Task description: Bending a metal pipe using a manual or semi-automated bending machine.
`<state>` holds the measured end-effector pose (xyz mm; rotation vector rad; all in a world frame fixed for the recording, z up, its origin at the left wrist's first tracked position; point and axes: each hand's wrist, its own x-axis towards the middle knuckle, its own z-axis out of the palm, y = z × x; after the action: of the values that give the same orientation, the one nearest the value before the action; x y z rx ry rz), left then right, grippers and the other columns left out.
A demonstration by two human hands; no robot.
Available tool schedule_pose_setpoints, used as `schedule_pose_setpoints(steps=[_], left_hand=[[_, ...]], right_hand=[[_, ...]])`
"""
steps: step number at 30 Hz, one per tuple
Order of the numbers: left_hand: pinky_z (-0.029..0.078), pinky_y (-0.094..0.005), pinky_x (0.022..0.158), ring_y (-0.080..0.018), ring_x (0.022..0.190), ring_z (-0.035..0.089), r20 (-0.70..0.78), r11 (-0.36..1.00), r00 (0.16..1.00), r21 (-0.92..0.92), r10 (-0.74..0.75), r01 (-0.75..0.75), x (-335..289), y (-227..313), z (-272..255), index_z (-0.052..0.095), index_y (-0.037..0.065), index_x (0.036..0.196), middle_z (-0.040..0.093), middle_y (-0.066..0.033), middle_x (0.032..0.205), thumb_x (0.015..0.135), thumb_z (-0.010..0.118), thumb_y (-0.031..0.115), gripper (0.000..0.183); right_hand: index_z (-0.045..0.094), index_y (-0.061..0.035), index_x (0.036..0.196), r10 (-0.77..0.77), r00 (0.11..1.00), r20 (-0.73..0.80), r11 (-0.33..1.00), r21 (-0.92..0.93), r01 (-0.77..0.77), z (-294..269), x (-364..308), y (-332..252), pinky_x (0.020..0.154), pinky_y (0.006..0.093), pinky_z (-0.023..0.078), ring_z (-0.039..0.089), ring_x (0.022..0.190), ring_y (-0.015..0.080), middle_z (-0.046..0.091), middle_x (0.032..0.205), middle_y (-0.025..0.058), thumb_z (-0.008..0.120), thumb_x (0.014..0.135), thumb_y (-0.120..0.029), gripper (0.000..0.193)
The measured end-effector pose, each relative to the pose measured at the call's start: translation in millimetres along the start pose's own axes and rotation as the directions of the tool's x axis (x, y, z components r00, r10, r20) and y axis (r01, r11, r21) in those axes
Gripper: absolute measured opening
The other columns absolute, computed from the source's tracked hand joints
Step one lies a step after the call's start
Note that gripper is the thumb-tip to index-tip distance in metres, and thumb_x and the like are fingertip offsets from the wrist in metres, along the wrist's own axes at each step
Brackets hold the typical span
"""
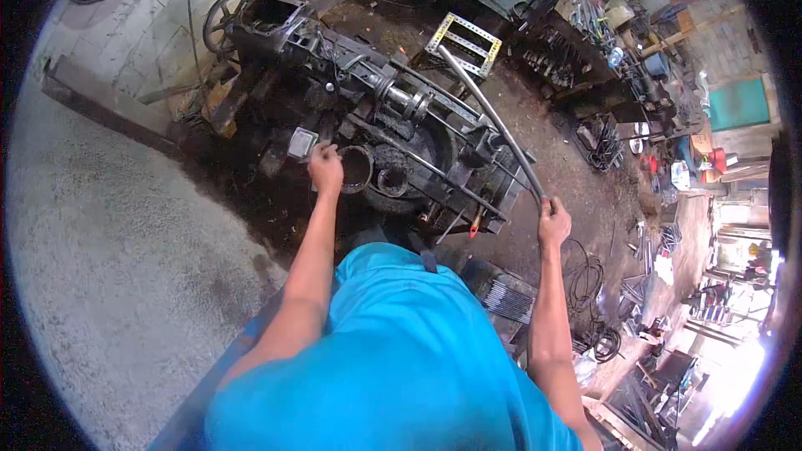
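My right hand (554,222) is closed around the lower end of a long grey metal pipe (491,113). The pipe slants away to the upper left, over the right end of a dark, greasy lathe-like machine (401,104). In front of that machine, my left hand (326,169) has its fingers curled together; anything between them is too small to make out. Just beside its fingertips is a small box with a pale square face (302,143). Close to its right stand a round open metal ring or tub (357,169) and a smaller ring (392,182).
A yellow-and-white perforated metal frame (464,43) stands beyond the machine. A handwheel (225,21) is at its far left end. Cables (586,276) lie on the floor at right, near a ribbed metal piece (510,301). Cluttered workbenches line the right side.
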<state>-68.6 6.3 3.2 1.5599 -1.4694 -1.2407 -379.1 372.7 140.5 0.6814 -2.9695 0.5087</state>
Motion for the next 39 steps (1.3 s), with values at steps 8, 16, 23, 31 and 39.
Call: schedule_pose_setpoints(steps=[8, 16, 23, 31, 39], left_hand=[[0.051, -0.0271, 0.069, -0.0146, 0.077, 0.063, 0.165, 0.990, 0.979, 0.048, 0.122, -0.131, -4.2, 5.9, 43.7, 0.055, 0.000, 0.112, 0.065, -0.0108, 0.101, 0.092, 0.047, 0.007, 0.022], [0.048, -0.0253, 0.062, -0.0124, 0.076, 0.062, 0.201, 0.994, 0.975, -0.085, 0.092, -0.076, -20.7, 7.9, 35.0, 0.055, 0.001, 0.112, 0.065, -0.0091, 0.101, 0.093, 0.047, 0.006, 0.022], [0.047, -0.0233, 0.061, -0.0109, 0.074, 0.061, 0.183, 0.985, 0.981, -0.167, 0.061, -0.030, -35.9, 13.9, 35.6, 0.055, 0.001, 0.111, 0.065, -0.0070, 0.099, 0.093, 0.048, 0.006, 0.020], [0.048, -0.0238, 0.062, -0.0112, 0.076, 0.061, 0.264, 0.995, 0.964, -0.091, -0.027, 0.052, -44.1, -3.3, 42.3, 0.054, -0.001, 0.112, 0.065, -0.0086, 0.100, 0.093, 0.048, 0.005, 0.021], [0.049, -0.0247, 0.068, -0.0127, 0.078, 0.061, 0.296, 0.991, 0.952, -0.124, 0.083, -0.047, -55.4, 18.1, 35.3, 0.054, -0.001, 0.113, 0.065, -0.0111, 0.102, 0.094, 0.048, 0.007, 0.022]], right_hand=[[0.063, -0.0099, 0.084, 0.043, 0.997, 0.063, 0.998, 0.049, -0.046, -3.0, 1.3, -1.9, 0.059, 0.0435, 0.042, 0.058, 0.067, 0.0379, 0.060, 0.069, 0.0176, 0.058, 0.087, -0.043, 0.034], [0.059, -0.0064, 0.079, -0.061, 0.998, -0.023, 0.996, 0.070, 0.063, 5.0, 1.9, -4.2, 0.055, 0.0407, 0.039, 0.052, 0.059, 0.0329, 0.055, 0.065, 0.0163, 0.059, 0.088, -0.039, 0.034], [0.055, -0.0064, 0.075, 0.016, 1.000, 0.023, 0.997, 0.081, -0.018, 10.5, -5.3, -0.1, 0.053, 0.0433, 0.037, 0.052, 0.056, 0.0345, 0.054, 0.062, 0.0165, 0.058, 0.089, -0.037, 0.033], [0.058, -0.0071, 0.077, 0.010, 1.000, 0.020, 0.998, 0.059, -0.011, 16.3, -3.3, 9.6, 0.057, 0.0441, 0.039, 0.054, 0.063, 0.0386, 0.056, 0.066, 0.0183, 0.058, 0.088, -0.041, 0.036], [0.058, -0.0048, 0.074, -0.087, 0.996, 0.003, 0.990, 0.114, 0.086, -2.0, 7.9, 11.9, 0.056, 0.0426, 0.039, 0.052, 0.059, 0.0366, 0.052, 0.061, 0.0175, 0.058, 0.086, -0.048, 0.045]])
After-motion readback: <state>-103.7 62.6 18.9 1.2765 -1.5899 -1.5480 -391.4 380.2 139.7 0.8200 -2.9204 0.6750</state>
